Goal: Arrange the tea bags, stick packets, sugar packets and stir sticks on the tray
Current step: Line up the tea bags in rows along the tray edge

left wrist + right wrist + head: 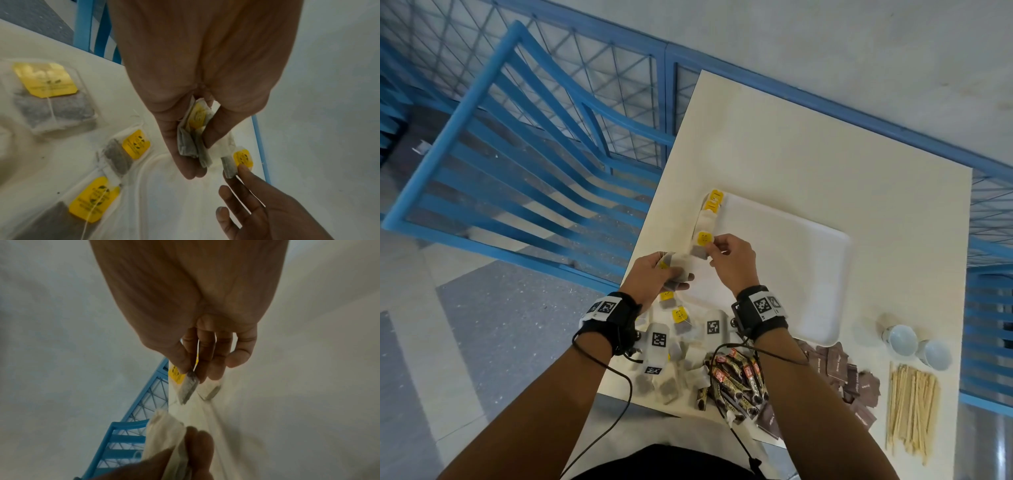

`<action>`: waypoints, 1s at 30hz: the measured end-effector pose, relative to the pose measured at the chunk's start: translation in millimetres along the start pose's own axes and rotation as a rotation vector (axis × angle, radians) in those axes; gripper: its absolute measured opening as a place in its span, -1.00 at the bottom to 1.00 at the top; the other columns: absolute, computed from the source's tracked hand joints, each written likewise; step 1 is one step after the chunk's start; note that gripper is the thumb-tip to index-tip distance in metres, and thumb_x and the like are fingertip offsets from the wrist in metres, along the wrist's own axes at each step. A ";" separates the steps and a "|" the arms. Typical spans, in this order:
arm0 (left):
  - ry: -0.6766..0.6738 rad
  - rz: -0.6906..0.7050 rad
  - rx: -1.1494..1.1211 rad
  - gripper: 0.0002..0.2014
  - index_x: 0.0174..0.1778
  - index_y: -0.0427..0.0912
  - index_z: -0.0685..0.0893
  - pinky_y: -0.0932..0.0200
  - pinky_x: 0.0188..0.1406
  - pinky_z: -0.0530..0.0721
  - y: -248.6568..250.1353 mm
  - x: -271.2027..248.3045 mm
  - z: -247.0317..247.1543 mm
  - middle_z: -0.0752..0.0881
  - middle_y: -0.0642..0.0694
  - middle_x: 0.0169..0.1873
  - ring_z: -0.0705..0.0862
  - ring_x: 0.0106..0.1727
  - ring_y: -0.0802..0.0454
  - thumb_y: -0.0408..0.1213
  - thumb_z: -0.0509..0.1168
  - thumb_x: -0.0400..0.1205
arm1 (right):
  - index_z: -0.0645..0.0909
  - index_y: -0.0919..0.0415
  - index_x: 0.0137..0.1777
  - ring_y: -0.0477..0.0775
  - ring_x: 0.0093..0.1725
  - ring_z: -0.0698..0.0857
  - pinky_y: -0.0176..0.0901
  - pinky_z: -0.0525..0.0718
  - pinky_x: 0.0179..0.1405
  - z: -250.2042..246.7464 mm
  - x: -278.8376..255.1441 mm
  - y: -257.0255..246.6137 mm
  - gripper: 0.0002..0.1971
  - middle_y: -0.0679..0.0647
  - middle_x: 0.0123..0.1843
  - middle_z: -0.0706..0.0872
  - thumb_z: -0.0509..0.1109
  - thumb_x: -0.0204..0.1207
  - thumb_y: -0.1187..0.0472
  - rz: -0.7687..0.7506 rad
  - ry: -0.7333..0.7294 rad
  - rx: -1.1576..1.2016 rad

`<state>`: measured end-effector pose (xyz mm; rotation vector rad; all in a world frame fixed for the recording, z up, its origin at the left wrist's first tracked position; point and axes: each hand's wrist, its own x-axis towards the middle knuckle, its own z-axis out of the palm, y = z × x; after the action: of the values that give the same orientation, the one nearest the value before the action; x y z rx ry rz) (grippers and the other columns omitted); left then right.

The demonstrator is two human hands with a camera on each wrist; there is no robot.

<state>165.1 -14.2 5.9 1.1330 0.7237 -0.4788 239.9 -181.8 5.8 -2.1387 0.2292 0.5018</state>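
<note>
A white tray (791, 260) lies in the middle of the table. Tea bags with yellow tags (714, 200) sit in a row along its left edge. My right hand (714, 246) pinches one tea bag (700, 245) just above that row; the right wrist view shows thumb and fingers (195, 374) closed on the bag (188, 386). My left hand (671, 274) grips a small bundle of tea bags (193, 138) over the tray's near left corner. Loose tea bags (678, 322), stick packets (736, 380), brown sugar packets (839, 366) and stir sticks (911, 411) lie along the table's front.
Two pale cups (900, 339) lie on their sides right of the tray. A blue chair (517, 154) and blue railing stand left of and behind the table. The table's left edge runs close beside my left hand.
</note>
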 end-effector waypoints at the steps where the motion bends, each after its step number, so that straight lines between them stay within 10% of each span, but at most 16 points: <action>1: 0.013 -0.007 0.012 -0.73 0.33 -0.51 0.60 0.03 -0.10 0.86 -1.1 -0.3 -2.1 0.78 -0.52 0.08 0.87 -0.04 -0.24 -0.62 0.26 0.70 | 0.76 0.16 -0.03 0.06 -0.15 0.81 0.04 0.75 0.08 1.7 4.3 -0.5 -0.83 0.01 -0.16 0.84 0.48 0.58 0.06 0.014 0.025 -0.008; 10: 0.041 -0.043 0.021 -0.76 0.28 -0.47 0.63 -0.32 0.16 0.79 -4.7 -0.2 -17.3 0.77 -0.43 0.05 0.83 0.10 -0.38 -0.60 0.20 0.72 | 0.82 0.19 0.07 0.02 -0.09 0.68 -0.27 0.55 0.00 17.3 22.8 -0.8 -0.84 0.10 -0.04 0.86 0.49 0.57 0.17 0.084 0.069 -0.084; 21: 0.035 0.014 0.085 -0.77 0.17 -0.55 0.63 -0.11 0.02 0.86 2.6 0.9 -14.8 0.82 -0.43 -0.13 0.86 -0.04 -0.25 -0.44 0.39 0.70 | 0.69 0.12 0.05 0.06 -0.01 0.73 -0.20 0.55 -0.03 17.0 18.7 1.6 -0.89 -0.08 -0.15 0.72 0.47 0.58 0.14 0.103 0.180 -0.041; 26: 0.013 0.049 0.076 -0.94 0.01 -0.37 0.58 0.00 -0.11 0.85 8.3 -2.5 -6.3 0.78 -0.21 -0.39 0.86 -0.08 -0.29 -0.46 0.24 0.78 | 0.76 0.09 0.10 -0.15 -0.06 0.70 -0.34 0.61 0.01 16.8 -4.7 -3.2 -0.80 -0.13 -0.04 0.78 0.49 0.60 0.00 -0.023 -0.109 0.002; 30: 0.016 0.061 0.134 -0.85 0.00 -0.53 0.63 -0.03 -0.14 0.84 11.3 -4.8 0.1 0.76 -0.42 -0.27 0.85 -0.10 -0.34 -0.46 0.26 0.77 | 0.76 0.09 0.01 -0.08 -0.13 0.73 -0.24 0.70 -0.03 21.0 -14.4 3.2 -0.83 -0.08 -0.11 0.80 0.52 0.58 0.01 -0.115 -0.221 -0.003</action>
<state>169.4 -10.2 16.6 1.2822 0.6764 -0.4726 220.2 -166.8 -1.2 -2.0659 -0.0186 0.6648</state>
